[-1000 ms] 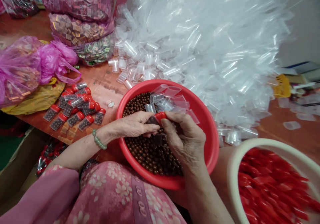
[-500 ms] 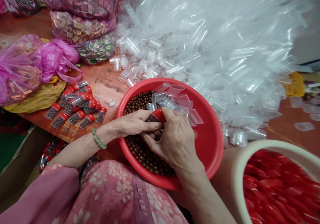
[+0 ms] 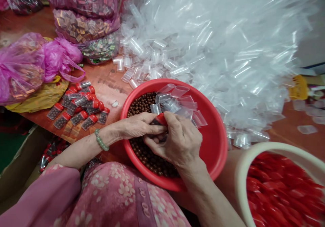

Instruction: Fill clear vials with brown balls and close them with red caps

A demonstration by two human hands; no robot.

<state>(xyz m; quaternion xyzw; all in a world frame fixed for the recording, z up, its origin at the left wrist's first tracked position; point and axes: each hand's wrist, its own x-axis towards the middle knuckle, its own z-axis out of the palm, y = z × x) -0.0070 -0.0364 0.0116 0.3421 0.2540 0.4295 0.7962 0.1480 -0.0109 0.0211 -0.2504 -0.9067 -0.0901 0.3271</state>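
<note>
Fingers (image 3: pixel 175 121) around a red-capped plastic tube (image 3: pixel 159 119)

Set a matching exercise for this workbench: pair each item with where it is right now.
Items
1. Brown beads
2. Red plastic pieces
3. Green bead bracelet
4. Capped tube

Places
A. Around the left wrist
B. In the cream basin
C. Pinched between the left hand and right hand
D. In the red basin

Pairs: 1-D, 2-B, 3-A, 4-C
</note>
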